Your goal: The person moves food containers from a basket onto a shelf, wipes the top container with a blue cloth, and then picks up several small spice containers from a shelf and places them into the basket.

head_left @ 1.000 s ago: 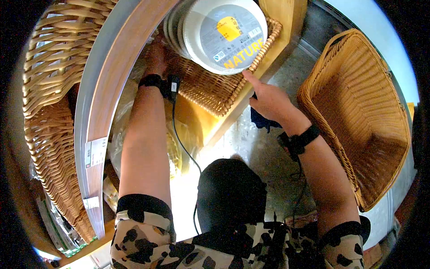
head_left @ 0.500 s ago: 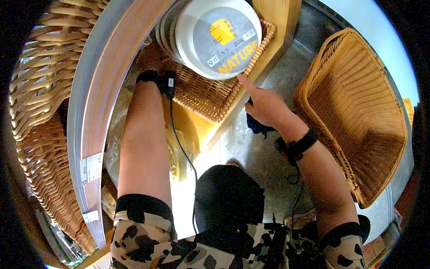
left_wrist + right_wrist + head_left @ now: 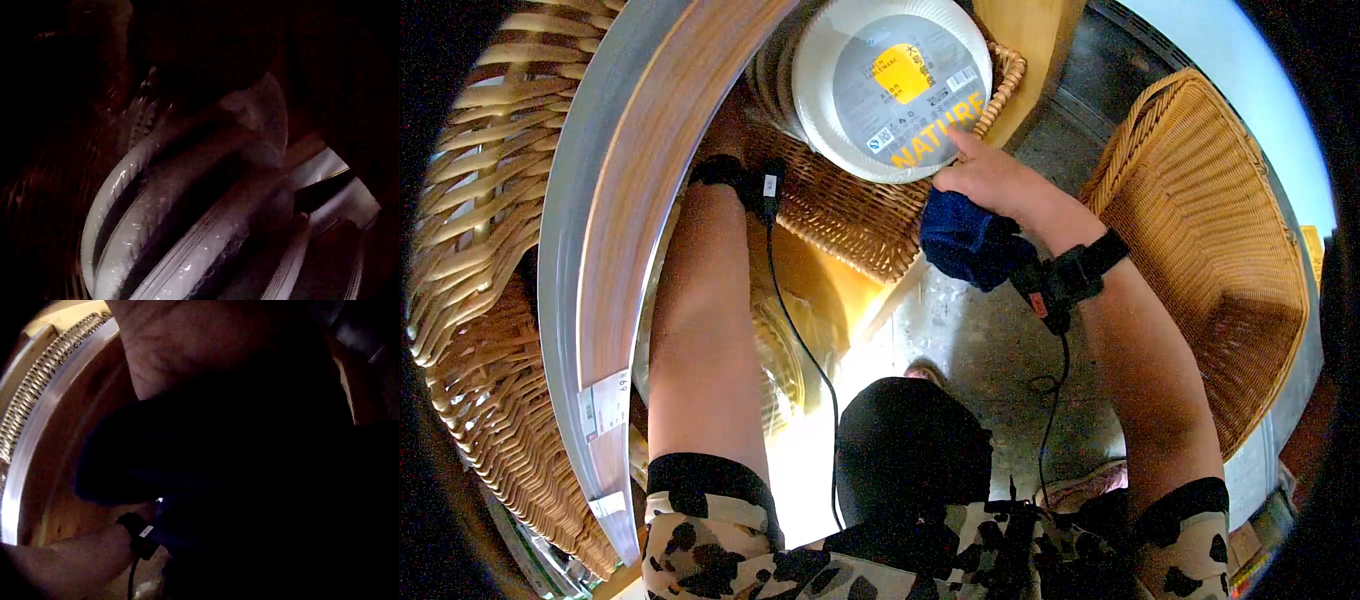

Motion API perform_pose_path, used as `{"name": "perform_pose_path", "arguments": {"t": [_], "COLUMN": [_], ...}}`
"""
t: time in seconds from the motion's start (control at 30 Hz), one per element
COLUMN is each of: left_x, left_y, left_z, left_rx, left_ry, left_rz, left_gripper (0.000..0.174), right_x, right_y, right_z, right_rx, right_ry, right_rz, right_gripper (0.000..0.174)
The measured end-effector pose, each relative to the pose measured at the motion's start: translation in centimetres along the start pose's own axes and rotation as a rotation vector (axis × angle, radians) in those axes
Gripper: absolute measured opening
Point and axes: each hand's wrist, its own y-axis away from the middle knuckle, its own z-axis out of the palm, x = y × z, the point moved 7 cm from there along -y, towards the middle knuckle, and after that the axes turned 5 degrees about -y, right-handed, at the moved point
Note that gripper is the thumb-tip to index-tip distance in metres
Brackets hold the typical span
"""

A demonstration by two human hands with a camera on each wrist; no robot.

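Observation:
In the head view, several plastic-wrapped packs of white disposable plates stand on edge in a low wicker basket; the front one has a grey and yellow label. My right hand holds a bunched dark blue cloth at the basket's front edge, one finger overlapping the label. That cloth fills much of the right wrist view as a dark mass below the palm. My left hand reaches into deep shade left of the packs. Rims of the wrapped plates show in the left wrist view; the left fingers are lost in darkness.
At the right stands a large, deep wicker basket. A curved wooden shelf edge with price tags runs along my left arm, other wicker baskets beyond it. Under that arm lies something in clear plastic. Cables hang from both wrists.
My right hand has turned and moved closer to the plate label, exposing more of the blue cloth below it. My left arm has shifted slightly left in view, its hand still in the shade.

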Motion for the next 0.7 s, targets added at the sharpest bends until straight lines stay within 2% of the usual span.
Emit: {"name": "perform_pose_path", "arguments": {"t": [0.13, 0.23, 0.33, 0.43, 0.6, 0.7], "left_x": [-0.4, -0.5, -0.6, -0.9, -1.3, -1.6], "left_y": [-0.4, -0.5, -0.7, -0.9, -0.2, 0.5], "left_z": [0.1, 0.1, 0.2, 0.0, -0.6, -1.3], "left_rx": [0.019, 0.029, 0.042, 0.058, 0.133, 0.215], "left_ry": [0.046, 0.066, 0.094, 0.131, 0.252, 0.426], "left_rz": [-0.011, -0.020, -0.026, -0.036, -0.057, -0.068], "left_gripper": [0.064, 0.063, 0.062, 0.061, 0.060, 0.059], "right_x": [0.3, 0.0, 0.1, 0.8, -0.2, -0.2], "right_y": [-0.1, 0.6, 0.1, -0.1, 0.6, 0.7], "right_z": [0.3, 0.2, 0.4, 0.4, 0.3, 0.4], "right_rx": [0.109, 0.057, 0.025, -0.010, -0.002, 0.015], "right_ry": [0.085, 0.028, -0.026, -0.020, -0.023, -0.036], "right_rz": [-0.039, 0.066, -0.015, 0.041, 0.012, 0.046], "right_gripper": [0.074, 0.077, 0.080, 0.081, 0.081, 0.082]}}
